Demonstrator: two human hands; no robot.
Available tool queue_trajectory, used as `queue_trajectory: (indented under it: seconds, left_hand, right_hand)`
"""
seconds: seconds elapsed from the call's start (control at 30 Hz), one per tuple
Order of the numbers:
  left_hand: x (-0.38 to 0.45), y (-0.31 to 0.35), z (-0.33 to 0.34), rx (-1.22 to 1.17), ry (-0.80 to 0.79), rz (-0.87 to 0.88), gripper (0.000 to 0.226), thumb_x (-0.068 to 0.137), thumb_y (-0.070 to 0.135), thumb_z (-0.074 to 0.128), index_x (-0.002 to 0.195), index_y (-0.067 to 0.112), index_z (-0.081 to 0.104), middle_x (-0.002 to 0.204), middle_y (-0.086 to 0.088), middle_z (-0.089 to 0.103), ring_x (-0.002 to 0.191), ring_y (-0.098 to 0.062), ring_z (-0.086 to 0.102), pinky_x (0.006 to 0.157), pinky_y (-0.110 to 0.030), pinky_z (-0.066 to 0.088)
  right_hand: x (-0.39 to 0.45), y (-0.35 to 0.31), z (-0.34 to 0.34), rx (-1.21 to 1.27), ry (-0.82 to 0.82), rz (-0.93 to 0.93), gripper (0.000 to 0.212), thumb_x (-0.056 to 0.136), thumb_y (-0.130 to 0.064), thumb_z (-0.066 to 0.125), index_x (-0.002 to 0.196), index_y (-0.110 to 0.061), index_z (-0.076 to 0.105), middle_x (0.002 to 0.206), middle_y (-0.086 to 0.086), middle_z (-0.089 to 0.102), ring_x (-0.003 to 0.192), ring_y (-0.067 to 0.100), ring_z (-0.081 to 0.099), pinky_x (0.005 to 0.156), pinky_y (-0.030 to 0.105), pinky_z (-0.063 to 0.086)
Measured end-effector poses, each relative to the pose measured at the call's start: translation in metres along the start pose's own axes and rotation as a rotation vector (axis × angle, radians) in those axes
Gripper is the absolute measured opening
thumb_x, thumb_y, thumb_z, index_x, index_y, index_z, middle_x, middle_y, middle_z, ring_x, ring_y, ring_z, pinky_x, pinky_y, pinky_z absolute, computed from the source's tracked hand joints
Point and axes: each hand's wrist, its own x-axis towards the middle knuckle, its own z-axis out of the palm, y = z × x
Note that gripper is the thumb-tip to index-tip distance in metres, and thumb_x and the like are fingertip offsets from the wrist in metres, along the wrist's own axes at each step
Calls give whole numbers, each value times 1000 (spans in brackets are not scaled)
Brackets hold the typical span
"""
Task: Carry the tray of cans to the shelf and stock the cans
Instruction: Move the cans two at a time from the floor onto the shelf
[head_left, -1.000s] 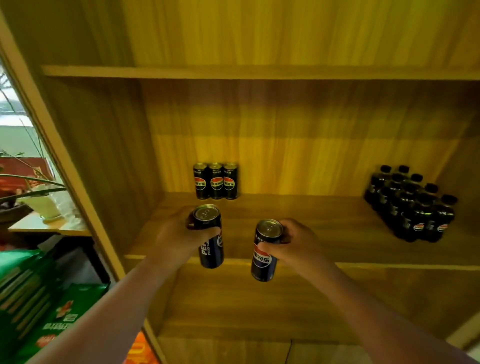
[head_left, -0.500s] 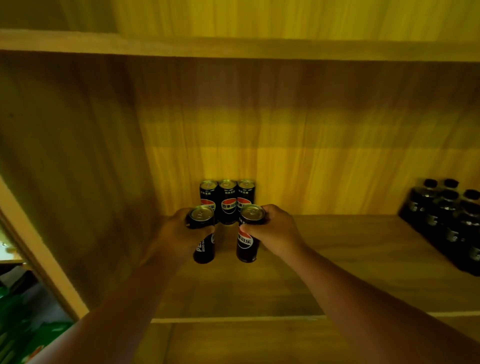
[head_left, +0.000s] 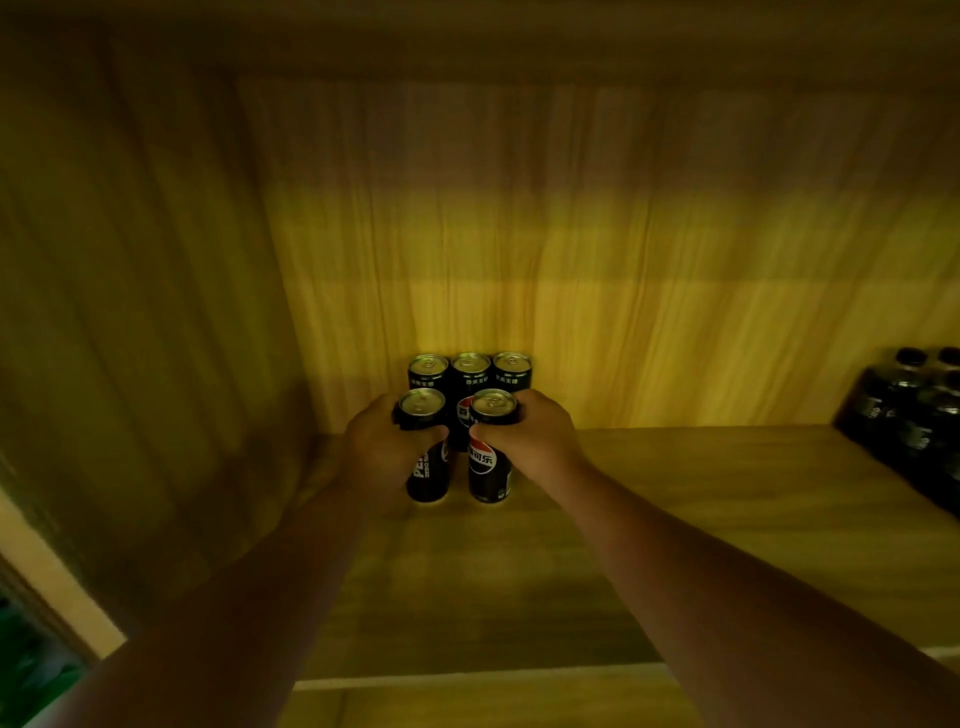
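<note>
In the head view, both arms reach into a wooden shelf (head_left: 675, 519), deep toward its back panel. The left hand (head_left: 382, 449) is wrapped around the upper part of a black cola can (head_left: 428, 475), fingers (head_left: 431, 432) curled across its front just below the silver lid. The right hand (head_left: 530, 441) grips a second black can (head_left: 488, 473) the same way, thumb across the front above the red, white and blue logo. Both held cans stand upright and side by side with a narrow gap between them; their bases are at or just above the shelf board, and contact cannot be told for sure.

Directly behind them, a row of three cans (head_left: 470, 371) stands against the back panel, left of the shelf's middle and near the back left corner. The held cans sit just in front of this row, the left one before the leftmost can and the right one before the rightmost, so the middle can shows in the gap between them.

At the right edge of the shelf, a cluster of dark bottles (head_left: 914, 421) with black caps stands well apart from the cans. The light inside is dim and yellowish, and the bottle labels are too dark to read.
</note>
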Motion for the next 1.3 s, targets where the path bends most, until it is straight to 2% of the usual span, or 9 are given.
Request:
queue_trajectory:
  seconds: [0.2, 0.4, 0.47, 0.73, 0.83, 0.9, 1.07, 1.13, 1.3]
  left_hand:
    - [15, -9, 6, 23, 4, 17, 54, 75, 20, 84, 123, 16, 59, 104, 8, 63, 103, -18, 65, 93, -42, 53]
    - [23, -14, 11, 45, -11, 66, 44, 82, 19, 78, 123, 19, 61, 105, 10, 64, 80, 5, 57, 60, -7, 41]
    - [26, -17, 13, 48, -6, 77, 44, 83, 18, 77, 124, 19, 62, 103, 11, 64, 78, 12, 53, 56, -5, 41]
    - [34, -31, 19, 145, -14, 81, 42, 82, 40, 72, 120, 24, 63, 112, 14, 67, 99, -7, 63, 63, -7, 39]
    - [27, -27, 18, 102, -22, 45, 58, 82, 42, 74, 133, 20, 55, 126, 4, 65, 112, -17, 63, 81, -20, 49]
    - [15, -20, 12, 59, -3, 22, 77, 81, 39, 77, 145, 13, 42, 140, -6, 57, 124, -24, 57, 94, -36, 50]
    - [-39, -19, 2, 255, 70, 179, 67, 85, 43, 71, 142, 17, 47, 130, 4, 59, 117, -13, 56, 81, -21, 36]
    - [-69, -34, 6, 350, 25, 246, 62, 85, 50, 66, 138, 23, 50, 130, 1, 61, 116, -13, 57, 84, -24, 41]
    - [-121, -68, 31, 747, -42, 460, 77, 87, 73, 36, 150, 28, 37, 149, -1, 47, 138, -22, 42, 106, -40, 43]
  right_hand:
    - [13, -2, 12, -5, -3, -9, 43, 70, -28, 86, 108, -21, 67, 101, -8, 72, 93, 9, 67, 72, 20, 51]
    - [21, -6, 25, 0, 42, 28, 52, 70, -28, 86, 114, -17, 63, 109, -3, 70, 100, 15, 67, 71, 20, 48]
    - [20, -6, 28, 1, 49, 37, 51, 71, -27, 86, 114, -15, 62, 111, -2, 70, 102, 16, 66, 72, 21, 47]
    - [19, -6, 35, -17, 27, 30, 41, 76, -23, 82, 112, -16, 64, 112, 1, 70, 105, 18, 66, 78, 26, 53]
    - [19, -6, 32, -29, 20, 4, 38, 78, -22, 80, 113, -17, 66, 115, 1, 70, 109, 19, 65, 86, 28, 51]
    - [16, -8, 29, -13, 24, 0, 45, 75, -27, 83, 116, -18, 64, 116, -3, 70, 109, 16, 65, 79, 21, 49]
    - [-28, 1, 2, -57, 61, -20, 42, 84, -40, 74, 119, -22, 61, 114, -8, 65, 90, 2, 60, 58, 8, 37]
    - [-66, 17, -10, -156, 55, -51, 46, 88, -44, 68, 127, -24, 56, 118, -10, 58, 94, -2, 53, 70, 11, 41]
    - [-146, 69, -36, -586, -64, -282, 69, 89, -62, 51, 149, -32, 33, 153, -10, 33, 138, 9, 35, 104, 24, 38]
